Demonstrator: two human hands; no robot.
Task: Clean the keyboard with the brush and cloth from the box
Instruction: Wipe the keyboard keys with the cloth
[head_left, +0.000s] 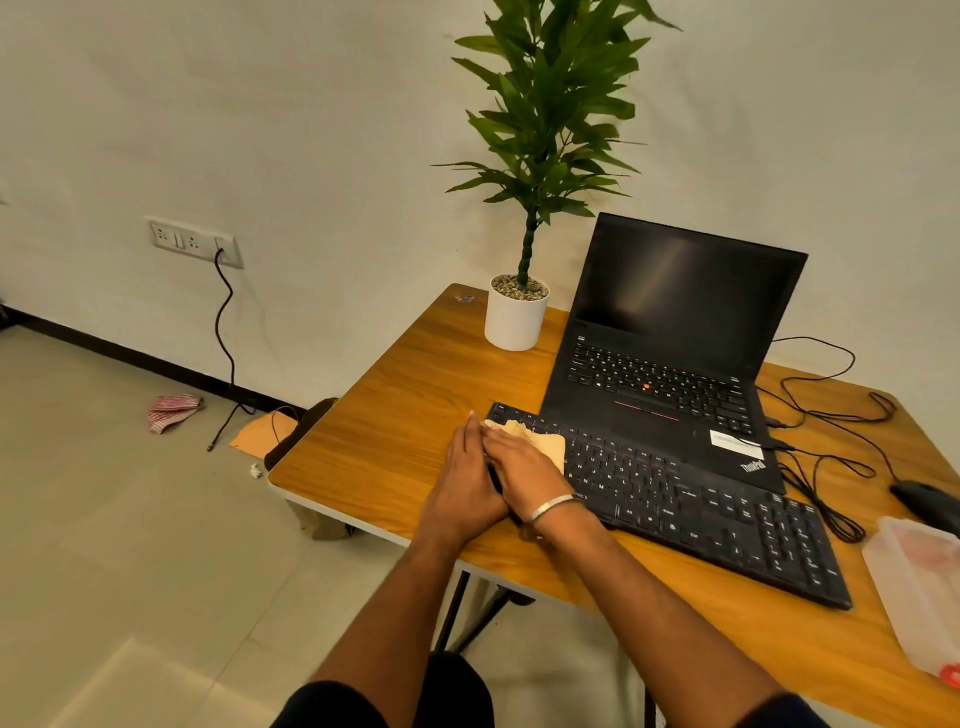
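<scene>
1. The step in hand looks like the cloth wipe: the right hand (519, 457) lies flat, fingers straight, pressing a pale yellow cloth (545, 441) onto the far left end of the black keyboard (691, 509). Its grip is open, not curled round anything.
2. The left hand (467, 478) rests just beside the right, touching it, fingers straight along the keyboard's left edge on the desk (384, 415). It holds nothing that I can see. A thin dark shape shows between the 2 hands; I cannot tell what it is.
3. The next move likely calls for sliding the cloth rightward along the key rows with even pressure while the left hand steadies the keyboard.
4. The cloth looks soft and folded into a rough square. The keyboard is long, matte plastic, with raised keys. The desk is smooth wood grain.
5. A translucent plastic box (904, 582) sits at the right edge, well apart. No brush is visible.
6. An open black laptop (675, 332) stands just behind the keyboard.
</scene>
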